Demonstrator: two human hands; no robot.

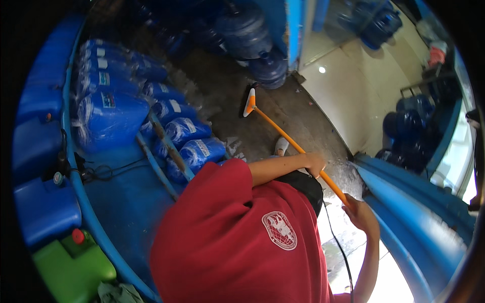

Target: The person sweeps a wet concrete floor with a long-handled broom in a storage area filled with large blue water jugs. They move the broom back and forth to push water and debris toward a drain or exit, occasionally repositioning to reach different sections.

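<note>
Both my hands are closed around the long orange handle of a broom (283, 133). My left hand (316, 164) grips it partway down the pole. Closer to the upper end, my right hand (360, 214) wraps round it. The orange and white broom head (249, 103) rests on the dark, wet-looking floor (222, 88), just in front of a blue water bottle (269, 69). A dark strip shows along the head's edge; whether it is bristle or rubber I cannot tell. A grey-white shoe (281, 146) stands beside the handle.
Plastic-wrapped blue jerrycans (113, 118) stand in rows at left, by rusty blue rails (169, 146). A green jerrycan (76, 265) is at lower left. Large water bottles (242, 30) are stacked at the back. A pale tiled surface (364, 96) and blue panels (419, 222) border the right side.
</note>
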